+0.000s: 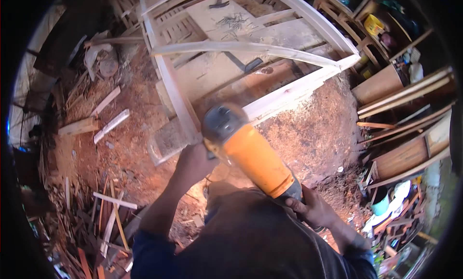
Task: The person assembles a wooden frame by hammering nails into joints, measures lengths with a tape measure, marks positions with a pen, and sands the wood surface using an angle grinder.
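Observation:
I hold an orange and black angle grinder (pixel 258 156) slanting in front of my body, its dark head up and to the left. My left hand (pixel 193 161) is closed beside that head, apparently on a side grip that is mostly hidden. My right hand (pixel 316 209) wraps around the dark rear handle. Under and beyond the grinder's head is the near corner of a pale wooden frame (pixel 289 93), with a curved crosspiece (pixel 241 48) spanning it. The head hides that corner, and the tool's working face cannot be seen.
Boards under the frame carry a hammer (pixel 219 4), a pile of nails (pixel 234 22) and a dark L-shaped tool (pixel 251 65). Wood offcuts (pixel 112 126) and sawdust cover the ground at left. Planks (pixel 405 93) and a teal bucket (pixel 380 202) stand at right.

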Tool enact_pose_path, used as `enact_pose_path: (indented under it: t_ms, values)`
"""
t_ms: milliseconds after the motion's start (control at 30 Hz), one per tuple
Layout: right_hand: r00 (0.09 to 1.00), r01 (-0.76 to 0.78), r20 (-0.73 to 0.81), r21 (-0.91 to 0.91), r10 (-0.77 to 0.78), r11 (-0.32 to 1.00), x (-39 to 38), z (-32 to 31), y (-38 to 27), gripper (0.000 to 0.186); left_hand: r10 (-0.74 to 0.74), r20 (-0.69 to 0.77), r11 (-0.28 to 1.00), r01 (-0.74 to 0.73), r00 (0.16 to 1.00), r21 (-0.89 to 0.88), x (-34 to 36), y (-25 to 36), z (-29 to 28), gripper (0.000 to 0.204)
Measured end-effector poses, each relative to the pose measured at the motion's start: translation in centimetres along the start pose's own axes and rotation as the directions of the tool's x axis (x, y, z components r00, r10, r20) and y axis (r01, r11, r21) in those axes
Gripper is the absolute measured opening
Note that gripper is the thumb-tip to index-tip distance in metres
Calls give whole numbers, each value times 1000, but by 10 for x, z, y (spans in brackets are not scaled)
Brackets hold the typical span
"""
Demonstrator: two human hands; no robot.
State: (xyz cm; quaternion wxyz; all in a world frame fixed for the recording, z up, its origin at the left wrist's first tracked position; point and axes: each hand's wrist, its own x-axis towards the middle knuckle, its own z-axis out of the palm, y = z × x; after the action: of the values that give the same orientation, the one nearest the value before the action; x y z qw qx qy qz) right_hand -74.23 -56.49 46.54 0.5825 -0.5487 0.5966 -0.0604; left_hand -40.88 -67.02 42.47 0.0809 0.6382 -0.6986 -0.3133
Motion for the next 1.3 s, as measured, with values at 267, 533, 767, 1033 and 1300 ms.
enact_pose_path:
  t_ms: [267,533,767,1033,1300]
  values:
    - [992,4,-121,241,26,971,4,-48,57,95,228,-146,965,-204,963,167,70,72,43,24]
    - [999,31,30,47,-32,998,41,-9,8,94,-82,-98,993,73,992,-91,-10,-6,13,30]
    - [993,-65,106,99,54,993,40,21,-5,92,-115,-44,988,110,992,-111,-23,-34,18,26]
    - [992,-117,49,78,113,990,34,42,-23,91,-116,33,988,119,993,-100,-19,-47,-3,13]
    - [992,-122,-3,84,123,989,25,57,-28,90,-96,46,991,100,994,-92,-21,-59,-5,23]
